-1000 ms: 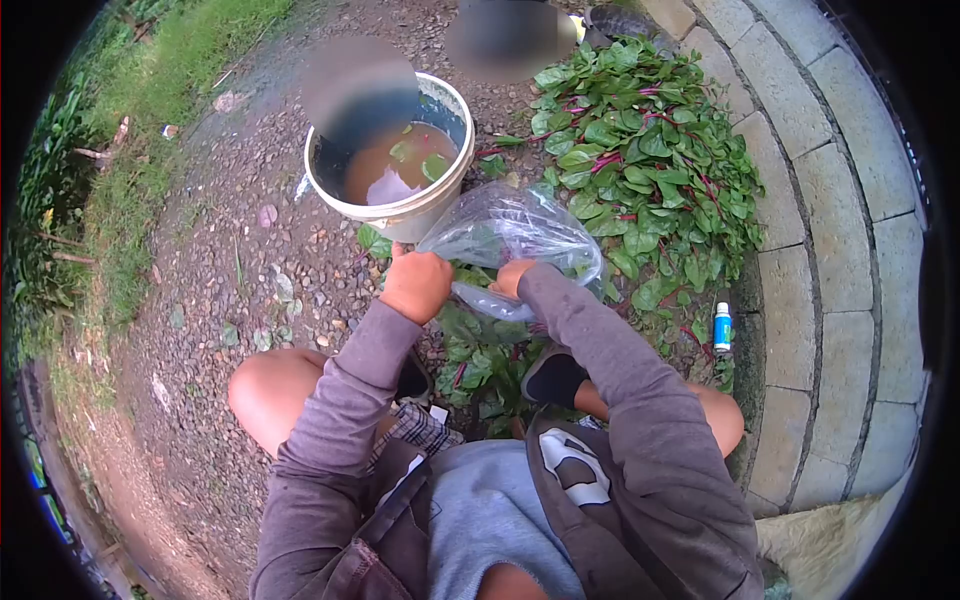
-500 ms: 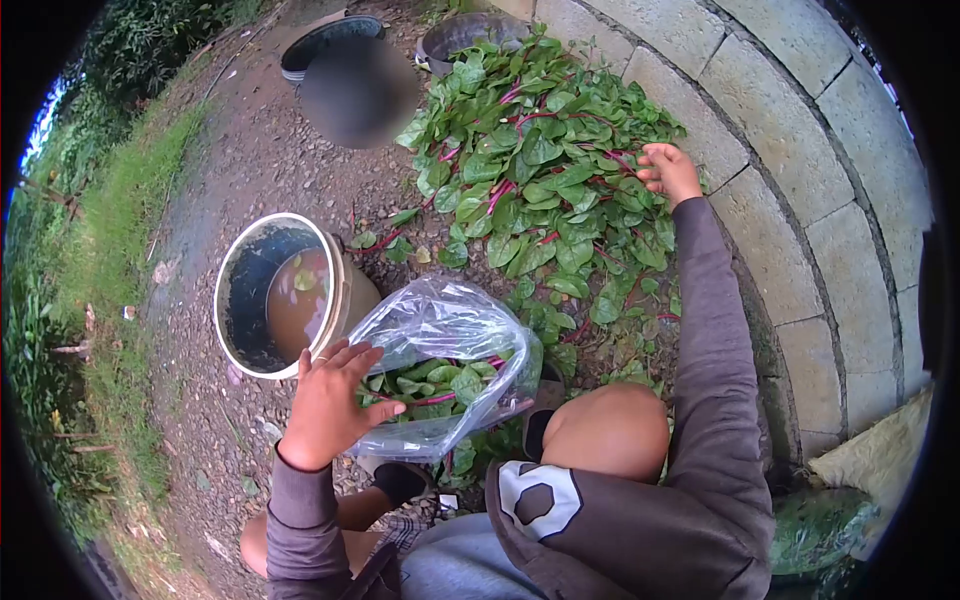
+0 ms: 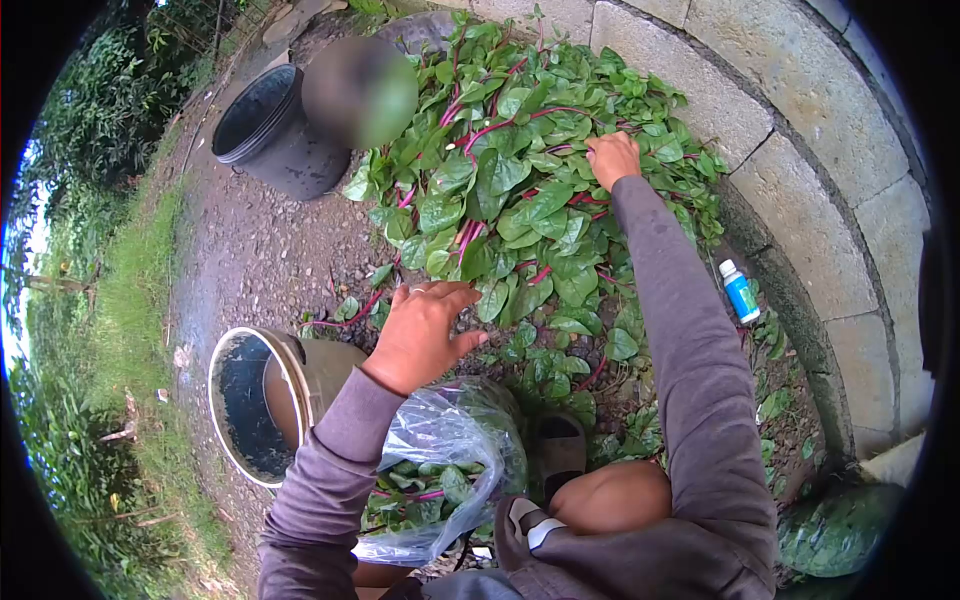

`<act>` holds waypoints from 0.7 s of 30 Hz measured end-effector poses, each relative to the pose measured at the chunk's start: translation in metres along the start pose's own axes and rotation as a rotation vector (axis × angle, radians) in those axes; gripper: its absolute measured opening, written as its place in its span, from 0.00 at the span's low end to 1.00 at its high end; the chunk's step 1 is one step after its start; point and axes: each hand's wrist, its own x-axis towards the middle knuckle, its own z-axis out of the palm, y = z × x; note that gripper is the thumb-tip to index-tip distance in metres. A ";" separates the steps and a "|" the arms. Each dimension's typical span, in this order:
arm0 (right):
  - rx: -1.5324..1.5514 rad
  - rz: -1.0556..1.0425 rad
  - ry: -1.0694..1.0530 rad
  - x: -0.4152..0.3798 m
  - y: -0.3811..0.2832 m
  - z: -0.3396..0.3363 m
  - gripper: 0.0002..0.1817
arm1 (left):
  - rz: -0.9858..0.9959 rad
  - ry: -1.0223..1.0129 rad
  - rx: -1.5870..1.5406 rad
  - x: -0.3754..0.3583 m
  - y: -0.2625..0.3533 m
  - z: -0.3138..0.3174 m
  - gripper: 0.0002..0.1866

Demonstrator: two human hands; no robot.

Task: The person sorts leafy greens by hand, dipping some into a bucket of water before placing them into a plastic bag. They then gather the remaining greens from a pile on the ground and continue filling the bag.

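Note:
A large heap of green leaves with magenta stems [image 3: 530,200] lies on the ground ahead. My right hand [image 3: 613,160] is over the right part of the heap, fingers bent down at the leaves; whether they grip a stem is hidden. My left hand [image 3: 420,330] hovers at the heap's near edge with thumb and fingers apart, holding nothing. Below it, a clear plastic bag [image 3: 450,430] stands open with leafy stems [image 3: 430,485] inside. The bag touches neither hand.
Left of the bag is a pale bucket [image 3: 325,380] with murky water. A dark bucket [image 3: 320,160] lies tilted farther back. A blue bottle with a white cap [image 3: 740,292] is beside the block wall [image 3: 790,190] at right. A dark green melon-like object [image 3: 840,530] sits at lower right.
My left hand has moved forward from beside the bag toward the heap. My right hand has shifted left, farther onto the leaves. The view has shifted, and the blue bottle now shows.

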 end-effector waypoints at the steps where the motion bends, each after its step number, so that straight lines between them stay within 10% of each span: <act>1: 0.009 -0.047 -0.013 0.006 -0.004 -0.001 0.15 | -0.017 -0.031 -0.013 0.007 -0.001 0.007 0.22; 9: -0.146 -0.005 0.066 0.017 -0.022 -0.020 0.11 | -0.008 -0.144 0.076 0.028 -0.002 0.031 0.26; 16: 0.182 -0.647 0.287 -0.083 -0.067 -0.137 0.06 | 0.012 0.389 -0.187 0.050 -0.002 0.030 0.27; 20: 0.434 -0.950 0.067 -0.088 -0.138 -0.110 0.06 | -0.280 -0.161 -1.163 0.051 -0.014 0.052 0.13; 21: 0.577 -1.020 0.044 -0.067 -0.152 -0.094 0.07 | -0.361 0.036 -1.297 0.035 -0.018 0.061 0.13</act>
